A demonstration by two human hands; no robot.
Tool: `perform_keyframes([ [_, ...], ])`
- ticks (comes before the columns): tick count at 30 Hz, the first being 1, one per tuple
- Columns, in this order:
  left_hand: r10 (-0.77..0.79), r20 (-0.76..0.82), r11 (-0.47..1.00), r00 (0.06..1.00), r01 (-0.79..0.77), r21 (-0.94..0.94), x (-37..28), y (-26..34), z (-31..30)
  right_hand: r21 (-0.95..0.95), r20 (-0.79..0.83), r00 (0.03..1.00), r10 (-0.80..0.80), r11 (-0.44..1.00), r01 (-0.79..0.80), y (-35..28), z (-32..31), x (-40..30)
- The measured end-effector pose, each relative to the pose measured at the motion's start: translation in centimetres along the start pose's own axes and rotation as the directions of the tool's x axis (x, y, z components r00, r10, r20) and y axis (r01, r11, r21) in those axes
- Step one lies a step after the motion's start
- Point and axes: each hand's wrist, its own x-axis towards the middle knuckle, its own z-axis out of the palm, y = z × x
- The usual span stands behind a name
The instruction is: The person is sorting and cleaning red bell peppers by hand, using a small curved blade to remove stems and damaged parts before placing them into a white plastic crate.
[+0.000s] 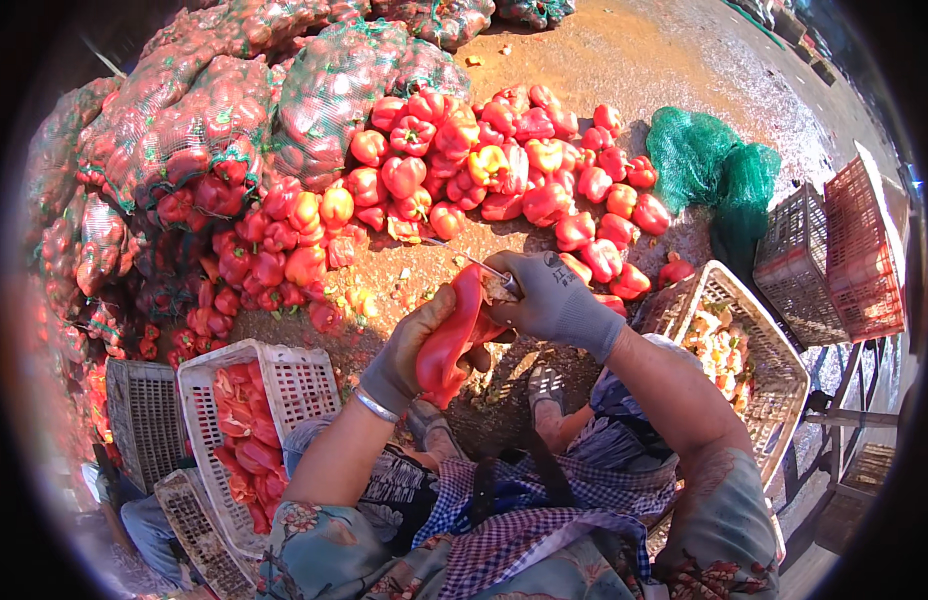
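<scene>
My left hand (402, 351), in a grey work glove with a soiled thumb, grips an opened red bell pepper (450, 341) in front of my lap. The pepper's wall is slit and bent outward. My right hand (554, 300), gloved in grey too, holds a thin-bladed knife (464, 255) whose blade points up and left, past the pepper's top edge. A pale lump (498, 291) shows between the right fingers and the pepper; whether it is the seed core or part of the handle is unclear. The right fingertips are partly hidden.
A heap of red bell peppers (456, 150) lies ahead, beside full mesh sacks (336, 90). Left stands a white plastic crate (299, 375) of opened peppers; right, a crate (783, 375) of pale cores. Green netting (689, 157) and stacked crates (798, 262) lie farther right. Another person's leg (153, 525) shows lower left.
</scene>
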Motion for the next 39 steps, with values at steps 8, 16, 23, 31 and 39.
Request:
perform_keyframes([
  [8,0.093,-0.202,0.995,0.975,-0.081,0.065,0.7,-0.9,-0.7,-0.410,-0.149,0.984,-0.093,0.912,0.024,-1.0,2.3,0.3],
  [16,0.098,-0.057,0.995,0.994,-0.097,0.025,-0.8,0.0,-0.7,-0.485,-0.170,0.968,-0.183,0.871,0.079,-2.2,2.3,-0.2],
  [23,0.107,-0.079,0.982,0.991,-0.092,0.166,-5.2,2.0,1.2,0.098,-0.276,0.955,-0.106,0.986,0.138,-4.6,-1.4,-1.5],
  [31,0.617,-0.234,0.284,0.751,0.064,0.957,-24.8,8.8,-6.0,-0.292,-0.351,0.839,0.416,0.802,-0.521,2.3,-12.3,-17.2],
  [39,0.588,-0.414,-0.018,0.695,0.523,0.852,-21.6,11.2,-12.2,0.573,-0.609,0.587,0.533,0.808,-0.138,1.8,-13.9,-15.4],
])
